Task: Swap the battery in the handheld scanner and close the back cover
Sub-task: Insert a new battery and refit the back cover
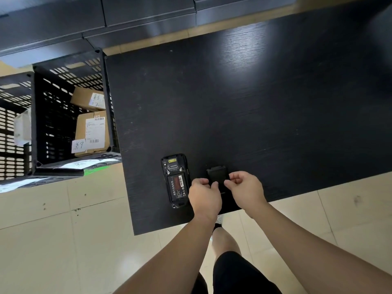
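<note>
A black handheld scanner (175, 180) lies face down near the front edge of a black table (254, 102), its back uncovered. A battery (177, 186) with a red and white label sits in its compartment. To its right is the black back cover (217, 174), its far end showing above my fingers. My left hand (204, 196) pinches the cover's left side and my right hand (246, 188) pinches its right side. Whether the cover rests on the table or is lifted off it, I cannot tell.
Left of the table stands a black slotted plastic crate (70, 115) with cardboard parcels (92, 132) inside, and a second crate (12, 132) beside it. Dark shelving (127, 20) runs along the back. Beige floor tiles (63, 240) and my legs show below the table's front edge.
</note>
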Demonstrator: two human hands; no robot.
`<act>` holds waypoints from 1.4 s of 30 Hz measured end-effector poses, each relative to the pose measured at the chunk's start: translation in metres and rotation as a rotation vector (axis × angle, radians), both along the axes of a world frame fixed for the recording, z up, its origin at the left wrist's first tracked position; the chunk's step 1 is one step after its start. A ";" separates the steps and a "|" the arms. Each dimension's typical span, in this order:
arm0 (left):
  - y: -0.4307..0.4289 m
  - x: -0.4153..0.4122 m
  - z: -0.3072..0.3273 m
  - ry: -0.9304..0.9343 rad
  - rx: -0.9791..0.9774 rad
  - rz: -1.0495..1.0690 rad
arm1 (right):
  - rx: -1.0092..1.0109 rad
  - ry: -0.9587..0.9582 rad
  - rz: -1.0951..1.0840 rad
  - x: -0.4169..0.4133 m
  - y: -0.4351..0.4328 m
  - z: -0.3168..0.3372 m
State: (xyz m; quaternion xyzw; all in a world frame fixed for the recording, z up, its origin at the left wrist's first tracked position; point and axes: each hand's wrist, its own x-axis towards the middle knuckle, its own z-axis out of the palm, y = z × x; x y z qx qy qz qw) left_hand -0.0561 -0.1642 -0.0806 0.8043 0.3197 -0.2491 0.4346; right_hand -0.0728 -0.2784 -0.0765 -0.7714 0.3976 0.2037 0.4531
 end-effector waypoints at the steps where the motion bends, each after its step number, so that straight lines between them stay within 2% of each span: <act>1: 0.000 -0.001 0.000 -0.005 -0.005 0.001 | 0.008 0.001 0.005 0.000 -0.001 0.000; 7: 0.001 -0.007 0.002 0.004 -0.112 0.061 | 0.033 -0.020 0.054 0.000 -0.007 0.003; 13: 0.013 -0.003 0.017 -0.049 -0.187 0.093 | 0.052 -0.100 0.003 -0.002 -0.001 0.015; 19: 0.075 0.001 0.032 -0.118 -0.121 0.189 | 0.109 -0.151 0.094 0.015 0.052 0.033; 23: 0.105 -0.006 0.029 -0.117 -0.080 0.264 | 0.065 -0.152 0.210 0.019 0.087 0.029; 28: 0.121 -0.003 0.021 -0.128 -0.025 0.202 | 0.013 -0.141 0.235 0.022 0.101 0.024; 42: 0.135 -0.001 0.008 -0.150 -0.079 0.070 | 0.010 -0.168 0.251 0.017 0.099 0.014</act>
